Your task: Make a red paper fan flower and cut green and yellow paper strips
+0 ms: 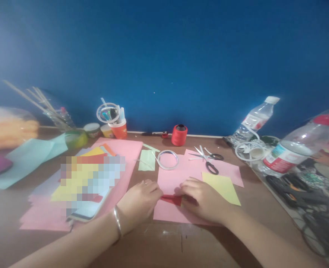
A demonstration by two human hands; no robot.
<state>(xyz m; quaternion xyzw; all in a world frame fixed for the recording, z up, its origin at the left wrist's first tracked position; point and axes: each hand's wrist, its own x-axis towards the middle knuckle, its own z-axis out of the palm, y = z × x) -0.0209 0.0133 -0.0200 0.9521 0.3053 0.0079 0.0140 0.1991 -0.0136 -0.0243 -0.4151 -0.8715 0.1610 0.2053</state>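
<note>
My left hand and my right hand meet over a pink paper sheet on the brown table. Both pinch a small red piece of paper from either end, fingers curled and closed on it. A bangle sits on my left wrist and a ring on one left finger. A yellow paper lies just right of my right hand. Black-handled scissors and a clear tape ring lie beyond the hands.
A stack of coloured paper lies at the left. An orange cup of pens, a red thread spool, small pots and sticks stand against the blue wall. Two plastic bottles lie at the right.
</note>
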